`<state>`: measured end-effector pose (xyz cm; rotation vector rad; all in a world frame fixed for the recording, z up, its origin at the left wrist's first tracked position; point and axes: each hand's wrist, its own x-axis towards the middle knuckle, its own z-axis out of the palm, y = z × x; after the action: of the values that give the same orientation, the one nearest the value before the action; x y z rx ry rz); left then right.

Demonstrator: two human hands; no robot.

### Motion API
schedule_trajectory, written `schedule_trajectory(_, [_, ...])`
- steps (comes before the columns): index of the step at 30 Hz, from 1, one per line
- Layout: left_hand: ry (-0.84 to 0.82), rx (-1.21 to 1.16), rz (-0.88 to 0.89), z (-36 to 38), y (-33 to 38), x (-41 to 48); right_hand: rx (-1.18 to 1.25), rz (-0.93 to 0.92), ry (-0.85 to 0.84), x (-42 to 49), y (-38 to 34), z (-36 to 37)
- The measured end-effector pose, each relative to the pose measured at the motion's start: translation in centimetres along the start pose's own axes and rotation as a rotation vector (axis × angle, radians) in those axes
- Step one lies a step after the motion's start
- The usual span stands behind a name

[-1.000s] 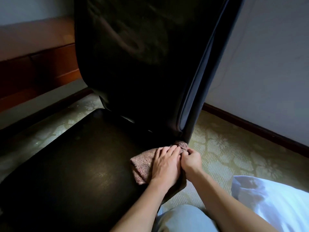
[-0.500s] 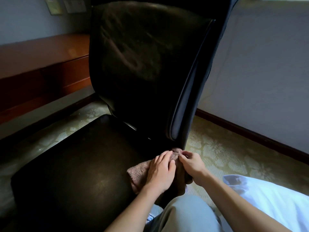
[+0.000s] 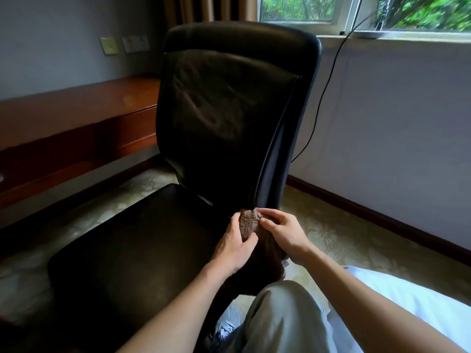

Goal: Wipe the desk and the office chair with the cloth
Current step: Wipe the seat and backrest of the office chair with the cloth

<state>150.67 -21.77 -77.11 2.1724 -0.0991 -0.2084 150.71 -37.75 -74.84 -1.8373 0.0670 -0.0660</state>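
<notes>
Left hand (image 3: 235, 247) and right hand (image 3: 281, 231) grip bunched cloth (image 3: 248, 222), frame centre, at office chair (image 3: 229, 110) backrest base; loose tail may slip.

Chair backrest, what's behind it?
A black cable hangs from the window down the wall and disappears behind the backrest; where it ends is hidden. Curtains show above it.

One office chair (image 3: 229, 123). One cloth (image 3: 248, 222). Two hands: one left hand (image 3: 235, 247), one right hand (image 3: 281, 231). One desk (image 3: 76, 110), along the wall. One black cable (image 3: 328, 80). One curtain (image 3: 204, 8). Two window panes (image 3: 298, 7) in view. At least two wall plates (image 3: 109, 45); the paler possibly a joined pair, too blurred to count. One raised knee (image 3: 280, 309).
</notes>
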Motion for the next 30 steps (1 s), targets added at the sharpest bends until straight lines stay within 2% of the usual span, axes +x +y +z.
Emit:
schedule_trajectory(8, [0.104, 0.151, 0.106, -2.9, 3.3, -2.4, 0.049, -0.075, 0.010, -1.3, -4.3, -0.6])
schedule_trajectory(17, [0.334, 0.165, 0.235, -8.1, 8.7, -4.4, 0.225, -0.160, -0.054, -2.3, -12.1, -1.4])
schedule_trajectory(23, [0.406, 0.156, 0.326, -12.4, 12.6, -3.8, 0.138, -0.290, 0.008, -1.5, -17.3, -2.1])
schedule_trajectory(28, [0.447, 0.179, 0.374, -14.8, 15.7, -2.4, 0.135, -0.322, 0.007, -0.3, -20.9, -3.0])
schedule_trajectory(30, [0.453, 0.179, 0.393, -15.4, 16.9, -1.7, 0.079, -0.361, 0.059, 0.6, -21.9, -3.3])
